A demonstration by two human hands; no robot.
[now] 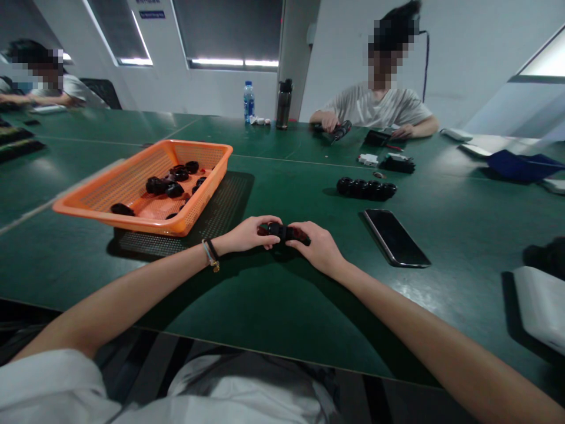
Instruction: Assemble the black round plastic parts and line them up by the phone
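Just above the green table [273, 294], my left hand [249, 234] and my right hand [321, 247] meet at a small glossy black part [281, 231]. The fingers of my left hand are closed on its left end, and those of my right hand pinch its right end. Dark reddish glints show on it; whether it is one piece or two pressed together I cannot tell. Left of my hands stands an orange plastic basket [176, 228] with several black rounded parts [161, 186] in it. A row of similar black parts [366, 189] lies beyond my right hand.
A smartphone [396, 237] lies right of my right hand, and a white object [541, 303] sits at the right edge. Across the table, a person [375, 109] holds a power drill [341, 131]. A water bottle [249, 103] and a dark flask [284, 106] stand at the back.
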